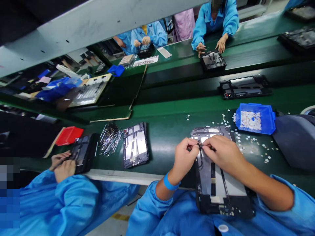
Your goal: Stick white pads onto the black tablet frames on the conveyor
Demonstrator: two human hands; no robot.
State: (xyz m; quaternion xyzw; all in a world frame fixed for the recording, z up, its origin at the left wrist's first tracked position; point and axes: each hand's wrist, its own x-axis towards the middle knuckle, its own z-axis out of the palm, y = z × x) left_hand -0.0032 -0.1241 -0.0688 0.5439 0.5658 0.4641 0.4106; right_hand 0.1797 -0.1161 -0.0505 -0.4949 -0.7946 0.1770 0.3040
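Note:
An opened tablet (232, 185) lies in front of me, its battery and inner boards showing, with its lower end over the table edge. Over its upper part, my left hand (185, 156) pinches a small black cable (199, 146) between thumb and fingertips. Closed at the same spot, my right hand (222, 153) has its thumb and forefinger on that cable too. The cable appears to run down into the tablet; its far end is hard to make out. A blue band (170, 182) circles my left wrist.
Right of the tablet stands a blue bin (270, 119) of small white pieces, with more scattered around it. Leftward are another opened tablet (135, 144), a pile of thin strips (109, 139) and a co-worker's hands (64, 168). More co-workers sit across the belt.

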